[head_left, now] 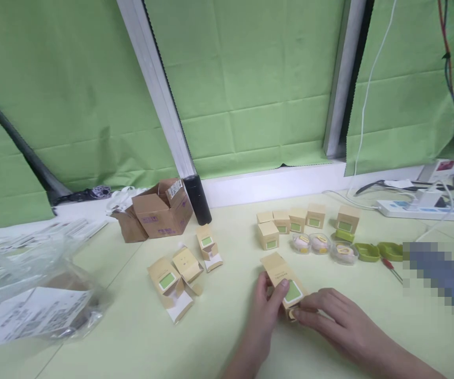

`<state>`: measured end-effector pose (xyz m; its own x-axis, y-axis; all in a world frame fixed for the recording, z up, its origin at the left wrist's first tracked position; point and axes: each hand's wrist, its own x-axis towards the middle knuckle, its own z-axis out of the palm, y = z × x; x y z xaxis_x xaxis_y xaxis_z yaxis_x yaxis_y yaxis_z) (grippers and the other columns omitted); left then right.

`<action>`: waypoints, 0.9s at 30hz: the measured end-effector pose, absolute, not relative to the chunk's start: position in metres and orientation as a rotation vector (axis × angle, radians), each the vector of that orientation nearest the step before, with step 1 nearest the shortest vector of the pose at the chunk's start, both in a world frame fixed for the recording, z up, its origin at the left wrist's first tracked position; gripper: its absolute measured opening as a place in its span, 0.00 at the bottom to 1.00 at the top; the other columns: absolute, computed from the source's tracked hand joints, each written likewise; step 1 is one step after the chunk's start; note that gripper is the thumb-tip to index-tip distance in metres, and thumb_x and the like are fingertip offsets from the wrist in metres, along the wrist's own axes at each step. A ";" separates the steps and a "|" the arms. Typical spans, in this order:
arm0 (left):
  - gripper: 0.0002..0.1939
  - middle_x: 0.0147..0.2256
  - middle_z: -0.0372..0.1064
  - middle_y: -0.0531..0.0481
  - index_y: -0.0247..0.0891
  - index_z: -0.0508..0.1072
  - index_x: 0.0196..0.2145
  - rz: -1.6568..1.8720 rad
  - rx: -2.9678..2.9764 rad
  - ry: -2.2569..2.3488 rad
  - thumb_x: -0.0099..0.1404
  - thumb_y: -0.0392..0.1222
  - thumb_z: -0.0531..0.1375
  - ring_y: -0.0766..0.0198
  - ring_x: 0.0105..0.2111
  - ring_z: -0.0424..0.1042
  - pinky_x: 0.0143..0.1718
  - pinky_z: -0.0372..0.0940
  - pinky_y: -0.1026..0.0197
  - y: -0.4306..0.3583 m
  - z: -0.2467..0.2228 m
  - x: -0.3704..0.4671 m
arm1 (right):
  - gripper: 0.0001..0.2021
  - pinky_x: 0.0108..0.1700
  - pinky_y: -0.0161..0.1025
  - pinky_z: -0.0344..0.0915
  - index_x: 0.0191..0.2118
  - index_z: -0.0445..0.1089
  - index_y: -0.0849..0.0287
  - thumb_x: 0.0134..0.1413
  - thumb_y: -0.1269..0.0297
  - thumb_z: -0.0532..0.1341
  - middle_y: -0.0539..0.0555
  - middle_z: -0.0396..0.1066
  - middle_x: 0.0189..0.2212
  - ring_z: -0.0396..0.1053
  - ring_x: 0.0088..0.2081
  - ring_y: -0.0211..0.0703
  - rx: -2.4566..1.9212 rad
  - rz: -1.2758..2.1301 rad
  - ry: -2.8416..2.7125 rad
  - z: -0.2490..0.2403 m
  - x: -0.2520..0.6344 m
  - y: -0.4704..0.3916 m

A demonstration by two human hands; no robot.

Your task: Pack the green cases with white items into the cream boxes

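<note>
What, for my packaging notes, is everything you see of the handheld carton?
The tan carton looks like cardboard, with faint print and a white-bordered green panel facing up. It slants over the table, its near end seemingly open. The left hand grips it, thumb on top; the right hand touches the near end.

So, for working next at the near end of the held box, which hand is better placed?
Probably the right hand: its fingers are at that end of the held box, while the left hand grips the side and can steady it.
</note>
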<state>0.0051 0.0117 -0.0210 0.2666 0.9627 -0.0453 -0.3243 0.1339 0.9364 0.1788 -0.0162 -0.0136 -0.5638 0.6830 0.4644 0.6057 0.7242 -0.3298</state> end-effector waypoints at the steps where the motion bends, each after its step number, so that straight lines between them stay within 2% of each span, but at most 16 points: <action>1: 0.20 0.47 0.68 0.42 0.38 0.65 0.48 1.094 1.001 0.805 0.59 0.48 0.59 0.54 0.45 0.68 0.44 0.63 0.56 0.011 -0.021 0.005 | 0.13 0.40 0.36 0.67 0.46 0.69 0.41 0.61 0.63 0.52 0.47 0.74 0.39 0.71 0.38 0.43 -1.050 0.212 -2.317 -0.015 0.180 -0.016; 7: 0.19 0.46 0.68 0.42 0.38 0.65 0.47 1.076 0.946 0.778 0.60 0.49 0.59 0.54 0.44 0.69 0.41 0.64 0.57 0.009 -0.018 0.008 | 0.14 0.40 0.39 0.66 0.48 0.68 0.41 0.60 0.64 0.53 0.49 0.75 0.38 0.71 0.36 0.42 -0.973 0.278 -2.299 -0.021 0.188 -0.015; 14: 0.21 0.47 0.68 0.42 0.38 0.64 0.48 1.045 0.945 0.782 0.60 0.49 0.58 0.53 0.46 0.67 0.45 0.62 0.55 0.006 -0.014 0.008 | 0.09 0.35 0.39 0.67 0.38 0.72 0.45 0.59 0.60 0.54 0.51 0.73 0.34 0.70 0.34 0.45 -1.168 0.458 -2.143 -0.016 0.180 -0.020; 17: 0.21 0.46 0.67 0.43 0.38 0.64 0.47 1.035 0.994 0.744 0.58 0.47 0.60 0.53 0.46 0.67 0.44 0.62 0.55 0.005 -0.010 0.009 | 0.07 0.40 0.43 0.67 0.39 0.70 0.49 0.56 0.59 0.58 0.54 0.70 0.37 0.69 0.39 0.49 -1.163 0.395 -2.035 -0.022 0.180 -0.018; 18: 0.20 0.46 0.67 0.44 0.38 0.64 0.46 1.033 1.015 0.716 0.58 0.46 0.61 0.54 0.46 0.67 0.45 0.62 0.55 0.005 -0.009 0.008 | 0.10 0.43 0.46 0.67 0.43 0.68 0.49 0.54 0.59 0.60 0.55 0.69 0.41 0.67 0.44 0.51 -1.161 0.387 -1.978 -0.023 0.181 -0.016; 20: 0.20 0.44 0.67 0.45 0.38 0.62 0.46 1.026 1.076 0.666 0.57 0.44 0.62 0.54 0.46 0.66 0.46 0.60 0.55 0.005 -0.008 0.007 | 0.22 0.49 0.49 0.65 0.51 0.61 0.49 0.49 0.58 0.63 0.57 0.63 0.50 0.62 0.52 0.54 -1.143 0.475 -1.875 -0.023 0.184 -0.012; 22: 0.24 0.44 0.66 0.45 0.40 0.59 0.47 1.009 1.174 0.644 0.55 0.42 0.63 0.55 0.46 0.65 0.46 0.60 0.55 0.006 -0.012 0.005 | 0.29 0.50 0.50 0.65 0.57 0.52 0.48 0.51 0.56 0.61 0.58 0.59 0.54 0.61 0.54 0.53 -1.102 0.702 -1.808 -0.020 0.186 -0.008; 24: 0.27 0.46 0.63 0.45 0.41 0.55 0.48 0.979 1.299 0.656 0.54 0.40 0.64 0.55 0.47 0.64 0.46 0.59 0.55 0.007 -0.020 0.003 | 0.25 0.48 0.48 0.67 0.58 0.51 0.48 0.56 0.56 0.57 0.58 0.62 0.51 0.64 0.51 0.51 -1.104 0.870 -1.723 -0.014 0.189 -0.004; 27: 0.25 0.48 0.60 0.44 0.42 0.54 0.46 0.968 1.450 0.743 0.55 0.38 0.63 0.56 0.48 0.63 0.48 0.58 0.54 0.007 -0.030 0.002 | 0.14 0.46 0.45 0.67 0.49 0.63 0.50 0.58 0.57 0.55 0.56 0.68 0.44 0.67 0.46 0.50 -1.172 0.804 -1.705 -0.009 0.191 -0.001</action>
